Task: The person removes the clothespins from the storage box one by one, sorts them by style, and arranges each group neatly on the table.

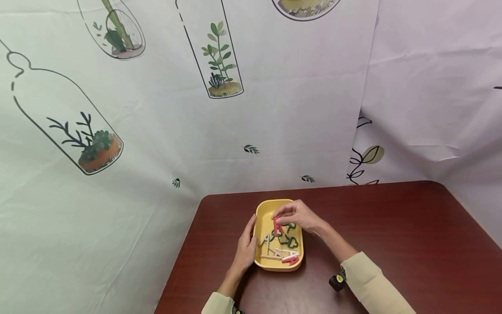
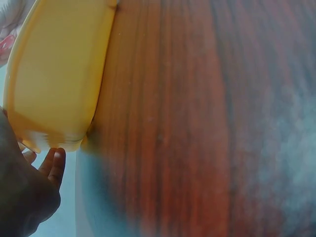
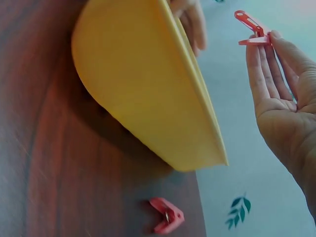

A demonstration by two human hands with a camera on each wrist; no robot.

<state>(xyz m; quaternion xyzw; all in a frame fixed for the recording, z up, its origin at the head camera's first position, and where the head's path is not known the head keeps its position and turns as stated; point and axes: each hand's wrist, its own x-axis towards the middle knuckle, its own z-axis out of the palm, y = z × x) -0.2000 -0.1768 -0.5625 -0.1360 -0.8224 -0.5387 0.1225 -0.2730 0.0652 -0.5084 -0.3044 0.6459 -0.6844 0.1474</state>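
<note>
Over the far half of a yellow tray (image 1: 299, 258), my right hand (image 1: 301, 216) pinches a red clothespin (image 1: 277, 226) between thumb and fingertips. In the right wrist view the same clothespin (image 3: 254, 30) sits at the fingertips of the right hand (image 3: 286, 94). My left hand (image 1: 246, 246) rests against the tray's left side, its fingers extended along the wall. Inside the tray lie several dark green clips (image 1: 291, 242), pale clothespins (image 1: 274, 254) and another red clothespin (image 1: 290, 260). The left wrist view shows the left hand (image 2: 37, 182) touching the yellow wall (image 2: 59, 69).
A further red clothespin (image 3: 168, 216) lies on the table beside the tray, seen in the right wrist view. The dark red wooden table (image 1: 392, 244) reaches a patterned cloth backdrop (image 1: 274, 122) behind and to the left.
</note>
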